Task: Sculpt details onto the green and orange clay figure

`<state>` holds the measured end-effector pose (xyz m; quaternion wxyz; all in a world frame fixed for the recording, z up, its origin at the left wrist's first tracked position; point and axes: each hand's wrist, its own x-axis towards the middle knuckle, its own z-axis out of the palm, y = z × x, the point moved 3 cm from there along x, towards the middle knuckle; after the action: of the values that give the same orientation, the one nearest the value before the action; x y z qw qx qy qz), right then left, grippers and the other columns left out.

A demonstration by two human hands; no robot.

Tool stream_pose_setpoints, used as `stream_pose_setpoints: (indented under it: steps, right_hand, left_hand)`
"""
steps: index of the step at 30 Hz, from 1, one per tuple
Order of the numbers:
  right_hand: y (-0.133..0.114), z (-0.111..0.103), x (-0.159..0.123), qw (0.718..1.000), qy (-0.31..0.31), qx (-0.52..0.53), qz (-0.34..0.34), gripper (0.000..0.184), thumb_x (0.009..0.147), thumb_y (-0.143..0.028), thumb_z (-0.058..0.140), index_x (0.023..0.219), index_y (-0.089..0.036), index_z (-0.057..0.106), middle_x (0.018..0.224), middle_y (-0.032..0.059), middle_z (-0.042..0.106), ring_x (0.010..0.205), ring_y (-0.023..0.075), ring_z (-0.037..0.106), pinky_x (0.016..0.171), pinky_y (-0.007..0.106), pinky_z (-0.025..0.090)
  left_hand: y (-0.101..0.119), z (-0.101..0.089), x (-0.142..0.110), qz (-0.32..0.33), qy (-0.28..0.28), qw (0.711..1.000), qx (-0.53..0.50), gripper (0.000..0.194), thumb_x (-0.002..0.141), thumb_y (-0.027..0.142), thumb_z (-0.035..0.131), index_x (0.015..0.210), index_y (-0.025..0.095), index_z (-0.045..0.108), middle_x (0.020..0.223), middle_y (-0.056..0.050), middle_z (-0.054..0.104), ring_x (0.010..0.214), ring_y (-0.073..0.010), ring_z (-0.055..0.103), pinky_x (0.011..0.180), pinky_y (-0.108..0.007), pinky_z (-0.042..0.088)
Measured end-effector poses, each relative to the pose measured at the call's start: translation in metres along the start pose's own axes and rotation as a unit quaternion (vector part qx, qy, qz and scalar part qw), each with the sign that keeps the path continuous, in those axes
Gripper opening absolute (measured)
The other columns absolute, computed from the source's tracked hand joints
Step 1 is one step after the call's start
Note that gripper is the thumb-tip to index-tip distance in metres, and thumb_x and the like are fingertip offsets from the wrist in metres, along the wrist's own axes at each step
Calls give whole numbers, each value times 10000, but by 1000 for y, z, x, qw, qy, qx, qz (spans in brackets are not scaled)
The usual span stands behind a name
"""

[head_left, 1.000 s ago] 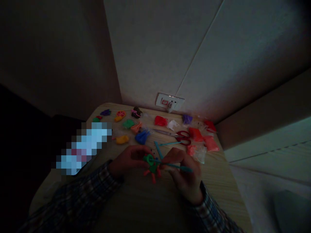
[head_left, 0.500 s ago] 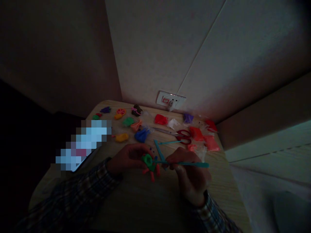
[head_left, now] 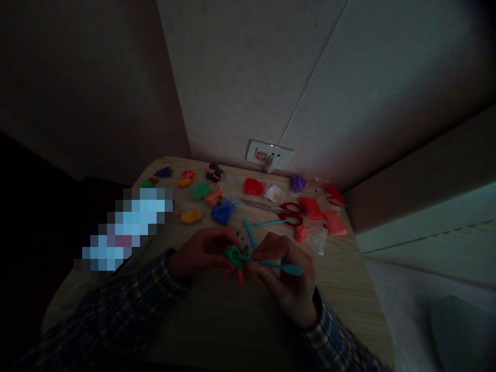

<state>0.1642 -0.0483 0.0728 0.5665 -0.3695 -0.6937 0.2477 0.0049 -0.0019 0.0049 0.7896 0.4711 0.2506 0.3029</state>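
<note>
My left hand (head_left: pixel 205 251) is closed around a small green clay figure (head_left: pixel 234 254) with pinkish-red limbs hanging below it. Between thumb and fingers, my right hand (head_left: pixel 289 274) pinches a teal plastic modelling tool (head_left: pixel 287 267). The tool's thin end meets the hollow in the green clay; how deep it reaches I cannot tell. Its broad, flat end points to the right. Just beyond my right hand lie a second teal tool (head_left: pixel 250 233) and a thin teal stick (head_left: pixel 269 222). Tiny dark bits of clay are scattered near the figure.
Red-handled scissors (head_left: pixel 277 208) lie behind my hands. Bags of clay surround them: a blue one (head_left: pixel 223 212), a red one (head_left: pixel 254 186), an orange-red one (head_left: pixel 311 208). A blurred, lit screen (head_left: pixel 129 227) is at the left. A wall socket (head_left: pixel 270 155) sits above the table's back edge.
My right hand has moved left, closer to the figure, and the tool's broad end has come left and tilted slightly downward. My left hand keeps its hold. The whole view has shifted slightly.
</note>
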Motion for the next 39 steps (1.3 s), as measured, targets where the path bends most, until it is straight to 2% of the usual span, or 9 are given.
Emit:
stream_pose_setpoints:
  steps: [6, 10, 15, 18, 23, 28, 31, 35, 39]
  right_hand:
    - [0, -6, -4, 1000, -13, -16, -19, 158, 966, -226, 521, 859, -208, 637, 702, 30, 691, 621, 158, 639, 559, 286, 489]
    - [0, -12, -6, 1000, 6, 3, -28, 130, 963, -219, 519, 919, -204, 641, 708, 33, 692, 588, 158, 616, 544, 302, 480]
    - [-3, -9, 0, 998, -43, -39, -22, 207, 981, -257, 492, 845, -202, 638, 688, 28, 699, 612, 157, 649, 546, 282, 484]
    - [-4, -6, 4, 996, -46, -75, -17, 233, 981, -280, 493, 810, -199, 628, 654, 17, 682, 589, 146, 641, 538, 265, 477]
    - [-4, -4, 5, 994, -28, -101, -33, 213, 921, -274, 604, 723, -198, 584, 565, -9, 611, 500, 130, 576, 466, 246, 434]
    - [1, -9, -1, 999, -21, -44, -22, 131, 944, -227, 561, 836, -201, 631, 663, 20, 670, 590, 152, 611, 551, 279, 468]
    - [4, -12, -4, 1000, -20, -4, 0, 133, 954, -240, 541, 896, -197, 653, 727, 48, 700, 649, 177, 631, 593, 313, 489]
    - [3, -9, -3, 1000, -26, 16, -2, 138, 948, -238, 549, 876, -195, 658, 711, 41, 699, 651, 175, 643, 590, 306, 494]
    - [5, -7, -2, 999, -29, -7, 23, 172, 958, -245, 521, 872, -189, 659, 701, 34, 685, 616, 158, 638, 539, 274, 474]
  left_hand:
    - [1, -1, -1, -5, 19, 1000, -13, 386, 570, 294, 905, 823, 130, 663, 748, -8, 685, 661, -142, 650, 595, -234, 534]
    - [1, 0, -1, -14, 16, 1000, -13, 349, 566, 231, 904, 807, 128, 673, 744, -13, 689, 665, -142, 638, 591, -230, 522]
    - [2, 3, 0, 10, -5, 1000, -28, 302, 609, 185, 878, 825, 126, 677, 756, -28, 710, 693, -158, 663, 624, -241, 514]
    - [2, 4, 0, 18, -28, 999, -27, 289, 623, 172, 869, 838, 126, 681, 774, -33, 721, 722, -171, 673, 661, -258, 516]
    - [-1, 0, 0, -4, 14, 1000, 0, 314, 595, 219, 887, 818, 131, 685, 749, 0, 689, 667, -129, 628, 611, -221, 497]
    - [1, -1, 1, 2, 15, 1000, 0, 375, 582, 321, 897, 827, 133, 685, 746, -14, 689, 652, -135, 638, 603, -234, 514]
    - [3, -2, 2, 12, 24, 1000, 4, 376, 562, 309, 907, 807, 133, 683, 738, -15, 690, 656, -147, 646, 611, -251, 522]
    - [2, -1, 2, 11, 7, 1000, 3, 363, 588, 299, 893, 825, 131, 676, 755, -24, 701, 654, -160, 653, 602, -268, 525]
    - [1, 0, 2, 7, 6, 1000, -8, 378, 570, 299, 901, 815, 124, 673, 757, -30, 706, 664, -164, 660, 596, -259, 529]
